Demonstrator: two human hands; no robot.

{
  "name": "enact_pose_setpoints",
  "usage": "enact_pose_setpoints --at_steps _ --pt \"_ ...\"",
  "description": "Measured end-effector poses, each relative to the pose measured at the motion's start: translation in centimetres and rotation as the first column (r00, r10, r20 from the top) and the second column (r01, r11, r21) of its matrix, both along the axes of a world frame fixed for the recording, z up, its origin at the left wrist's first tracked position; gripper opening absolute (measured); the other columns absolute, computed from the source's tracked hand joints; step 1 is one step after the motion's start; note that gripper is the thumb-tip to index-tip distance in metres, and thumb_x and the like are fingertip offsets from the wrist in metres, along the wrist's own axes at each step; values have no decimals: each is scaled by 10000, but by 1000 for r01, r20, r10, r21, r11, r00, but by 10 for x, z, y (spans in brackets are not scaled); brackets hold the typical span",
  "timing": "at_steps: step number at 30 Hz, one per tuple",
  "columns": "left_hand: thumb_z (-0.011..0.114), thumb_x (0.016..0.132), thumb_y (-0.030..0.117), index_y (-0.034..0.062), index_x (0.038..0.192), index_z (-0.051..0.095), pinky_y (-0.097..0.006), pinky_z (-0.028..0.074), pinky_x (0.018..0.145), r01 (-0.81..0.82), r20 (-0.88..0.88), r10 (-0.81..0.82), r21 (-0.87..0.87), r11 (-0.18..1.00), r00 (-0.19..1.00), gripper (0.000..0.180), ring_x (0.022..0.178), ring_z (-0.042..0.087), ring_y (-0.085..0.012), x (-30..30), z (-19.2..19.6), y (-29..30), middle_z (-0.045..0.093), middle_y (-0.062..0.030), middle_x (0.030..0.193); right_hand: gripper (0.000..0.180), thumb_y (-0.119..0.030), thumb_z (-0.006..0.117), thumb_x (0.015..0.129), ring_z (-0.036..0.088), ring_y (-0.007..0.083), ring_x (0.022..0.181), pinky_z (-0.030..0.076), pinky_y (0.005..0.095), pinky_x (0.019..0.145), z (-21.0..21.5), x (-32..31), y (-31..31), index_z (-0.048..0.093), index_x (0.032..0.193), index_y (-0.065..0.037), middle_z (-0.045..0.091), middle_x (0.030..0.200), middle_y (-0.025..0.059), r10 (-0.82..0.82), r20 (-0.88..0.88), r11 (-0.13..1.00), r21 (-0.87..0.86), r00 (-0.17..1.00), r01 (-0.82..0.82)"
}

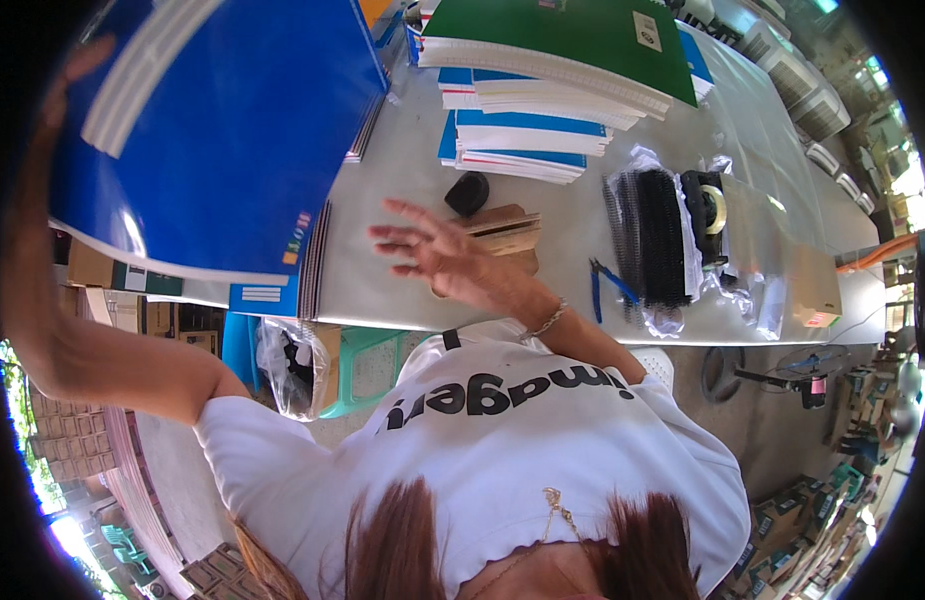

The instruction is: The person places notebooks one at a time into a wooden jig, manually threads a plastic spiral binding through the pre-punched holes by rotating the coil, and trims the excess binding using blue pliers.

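At the far left, my left hand (81, 68) reaches to the side of a tall stack topped by a large blue notebook (233, 130), its visible fingers stretched out against the cover's edge. White strips show on that cover. My right hand (433, 255) is open over the table, fingers spread and pointing left, with nothing in it. Close beyond it are a small black object (468, 193) and some brown cardboard pieces (508, 235). More blue notebooks (268, 297) lie beneath the big stack at the table's front edge.
Green-covered notebooks (563, 45) top further blue ones (533, 130) at the back. On the right lie blue-handled pliers (611, 285), black wire-like bundles (648, 240) in plastic, a tape roll (716, 210) and a cardboard box (815, 285). A green stool (368, 365) stands below the table edge.
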State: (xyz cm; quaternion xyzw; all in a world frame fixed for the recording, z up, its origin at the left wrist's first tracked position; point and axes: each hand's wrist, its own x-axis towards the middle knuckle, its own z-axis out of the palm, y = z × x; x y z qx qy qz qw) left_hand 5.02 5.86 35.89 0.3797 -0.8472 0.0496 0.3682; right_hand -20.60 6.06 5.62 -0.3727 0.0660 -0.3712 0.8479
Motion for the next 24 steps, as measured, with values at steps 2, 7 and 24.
enact_pose_setpoints --at_steps 2,7,24 --pt "747 695 432 69 989 711 -356 509 818 -114 85 110 41 993 990 469 982 628 -253 -3 -16 28 636 -142 1084 874 -350 709 833 325 231 1340 312 384 1080 -4 21 16 169 1495 -165 326 1450 100 93 49 985 142 994 -99" --pt "725 738 287 110 981 732 -302 500 653 42 31 -47 128 991 998 300 834 631 -225 -60 -65 63 644 -129 1024 784 -280 669 872 381 247 1293 309 408 1058 -24 23 29 173 1468 -170 344 1398 74 -50 113 981 194 992 28" --pt "507 775 -113 133 1246 554 -348 562 739 439 -338 -332 315 842 881 534 920 649 -273 -151 -279 -20 621 -48 1202 463 106 563 839 530 174 1128 344 356 1082 -127 -178 16 498 1259 -78 574 1201 62 -923 -31 383 9 383 924"
